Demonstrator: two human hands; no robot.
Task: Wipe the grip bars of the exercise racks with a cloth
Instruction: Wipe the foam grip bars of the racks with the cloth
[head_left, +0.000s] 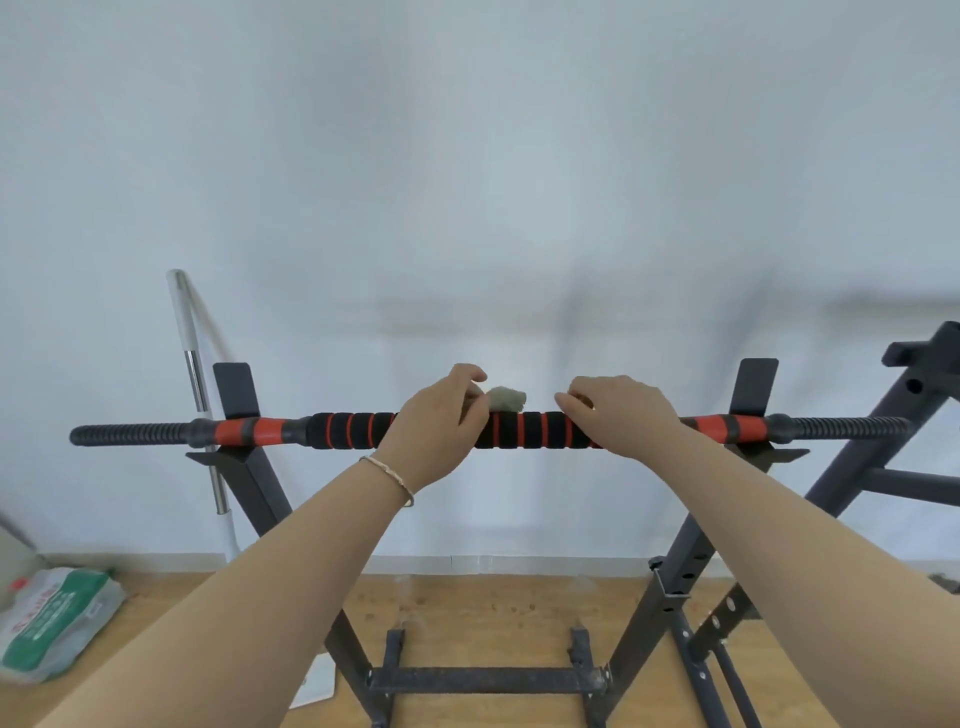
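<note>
Holding the cloth: left hand (436, 431), fingers curled on a grey cloth (508, 399); bracelet (389, 475) on the wrist.
Cloth: bunched on top of the bar (530, 430), mid-length, between the two hands.
Right hand (618, 415): fingers curled over the bar, near the cloth but apart from it.
Bar: black foam with red rings, level across the rack's (670, 561) two cradles.
Floor (467, 608): wood; green-and-white bag (57, 623) at left.
Wall (467, 156): metal pole (195, 374) leaning.
</note>
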